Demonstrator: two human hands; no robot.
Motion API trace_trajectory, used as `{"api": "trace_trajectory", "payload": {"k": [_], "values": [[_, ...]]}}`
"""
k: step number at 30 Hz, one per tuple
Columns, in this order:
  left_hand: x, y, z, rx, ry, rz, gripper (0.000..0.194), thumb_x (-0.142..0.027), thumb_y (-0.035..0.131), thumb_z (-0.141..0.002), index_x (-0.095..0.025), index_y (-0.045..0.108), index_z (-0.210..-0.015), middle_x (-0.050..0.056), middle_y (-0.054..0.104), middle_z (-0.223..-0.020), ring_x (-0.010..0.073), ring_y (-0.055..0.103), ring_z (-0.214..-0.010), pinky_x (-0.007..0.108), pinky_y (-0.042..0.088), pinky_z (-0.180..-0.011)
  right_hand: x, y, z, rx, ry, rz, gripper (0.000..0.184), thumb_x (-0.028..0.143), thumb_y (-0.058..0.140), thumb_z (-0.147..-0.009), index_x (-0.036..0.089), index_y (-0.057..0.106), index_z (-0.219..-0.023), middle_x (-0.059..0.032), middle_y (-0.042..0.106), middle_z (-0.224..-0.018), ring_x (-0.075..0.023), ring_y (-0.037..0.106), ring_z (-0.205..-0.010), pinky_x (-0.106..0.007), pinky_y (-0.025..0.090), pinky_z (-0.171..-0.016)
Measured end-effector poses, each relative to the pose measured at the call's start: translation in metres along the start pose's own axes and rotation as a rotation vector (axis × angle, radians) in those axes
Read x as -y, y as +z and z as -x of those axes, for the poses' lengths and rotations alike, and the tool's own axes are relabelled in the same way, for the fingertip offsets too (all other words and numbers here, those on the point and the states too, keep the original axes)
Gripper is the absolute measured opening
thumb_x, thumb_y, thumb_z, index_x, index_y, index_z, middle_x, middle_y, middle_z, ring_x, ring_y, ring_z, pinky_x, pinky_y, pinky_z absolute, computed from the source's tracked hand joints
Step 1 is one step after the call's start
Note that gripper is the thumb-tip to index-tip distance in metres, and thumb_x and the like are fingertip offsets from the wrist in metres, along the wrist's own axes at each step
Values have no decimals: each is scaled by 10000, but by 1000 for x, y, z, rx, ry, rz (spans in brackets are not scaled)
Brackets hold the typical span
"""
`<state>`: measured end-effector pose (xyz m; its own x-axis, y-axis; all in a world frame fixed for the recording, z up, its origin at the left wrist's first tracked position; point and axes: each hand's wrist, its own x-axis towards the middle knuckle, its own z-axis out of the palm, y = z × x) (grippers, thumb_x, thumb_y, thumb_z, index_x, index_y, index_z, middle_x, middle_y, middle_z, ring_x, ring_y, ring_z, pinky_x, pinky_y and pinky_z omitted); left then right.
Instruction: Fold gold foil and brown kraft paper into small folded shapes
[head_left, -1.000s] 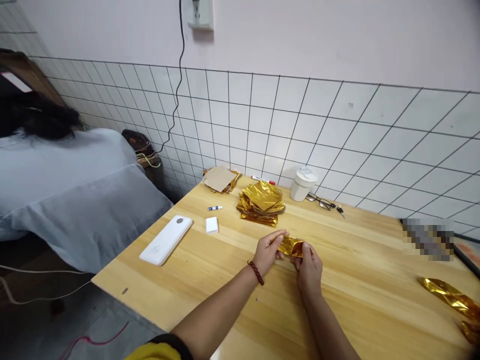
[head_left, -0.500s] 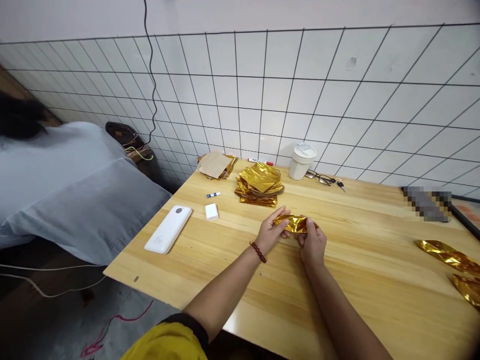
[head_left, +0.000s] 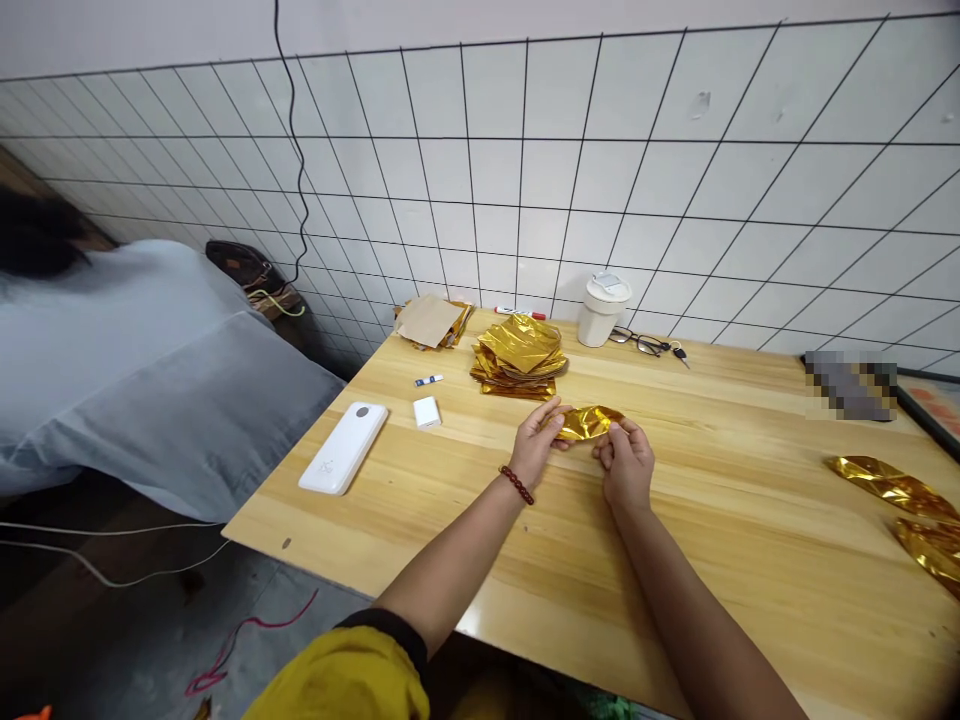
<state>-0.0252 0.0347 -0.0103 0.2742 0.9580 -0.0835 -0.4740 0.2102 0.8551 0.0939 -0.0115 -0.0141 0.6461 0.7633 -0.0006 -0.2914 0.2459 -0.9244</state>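
My left hand (head_left: 536, 440) and right hand (head_left: 626, 465) are both closed on a crumpled strip of gold foil (head_left: 589, 422), pinching its opposite ends between fingers and thumbs over the wooden tabletop (head_left: 720, 570). A beaded bracelet (head_left: 516, 485) encircles my left wrist.

Left of my hands lie a white power bank (head_left: 343, 448), a small white box (head_left: 427, 412) and a small blue-and-white tube (head_left: 428, 380). Directly ahead sits a stack of gold foil sheets (head_left: 519, 355). Two loose gold foil pieces (head_left: 889, 487) lie at the right.

Along the far edge are a kraft paper sheet (head_left: 427, 321), a red-capped marker (head_left: 520, 314), a white lidded cup (head_left: 601, 311), eyeglasses (head_left: 641, 343) and keys (head_left: 679, 354). A person in a grey top (head_left: 127, 360) is beyond the tabletop's left side.
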Motion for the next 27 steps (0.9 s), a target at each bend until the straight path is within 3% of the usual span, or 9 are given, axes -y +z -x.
{"api": "trace_trajectory", "payload": {"k": [4,9,13,21,24,27], "values": [[1,0,-3,-113,64,14,523,-307,843,-600,-187,684,-1084,95,699,-1089,146,644,-859,209,506,-617,-3,-4,0,15,0,5,287,394,693,-731,198,550,-883,73,577,-560,-40,354,-373,-217,425,-475],[5,-1,-5,-168,121,-60,354,-412,753,-715,-171,740,-974,67,713,-934,90,579,-702,187,439,-564,-6,-4,3,93,4,121,350,448,725,-731,198,577,-927,66,576,-580,-64,427,-439,-203,401,-474],[7,-3,-3,-148,138,-161,431,-476,702,-760,-190,730,-1081,65,718,-973,96,565,-696,196,423,-546,-6,-2,6,126,28,184,416,539,650,-789,161,662,-961,47,542,-537,-86,435,-455,-211,336,-436],[4,-1,-3,-144,111,-112,506,-494,717,-744,-184,680,-1143,87,697,-1070,128,602,-791,203,439,-565,-7,-1,5,69,30,200,396,504,688,-751,142,694,-911,40,552,-548,-91,456,-461,-238,391,-464],[1,2,-1,-137,101,-10,625,-396,813,-661,-210,585,-1212,86,637,-1181,114,611,-838,223,486,-675,-7,-3,2,54,3,132,334,440,725,-730,173,635,-909,73,541,-529,-69,416,-413,-245,435,-497],[0,6,1,-37,65,-45,669,-281,891,-540,-184,570,-1118,98,620,-1174,106,609,-834,274,498,-799,-5,-2,0,42,-3,58,340,427,737,-717,196,559,-892,75,569,-556,-77,462,-414,-247,454,-513]]}}
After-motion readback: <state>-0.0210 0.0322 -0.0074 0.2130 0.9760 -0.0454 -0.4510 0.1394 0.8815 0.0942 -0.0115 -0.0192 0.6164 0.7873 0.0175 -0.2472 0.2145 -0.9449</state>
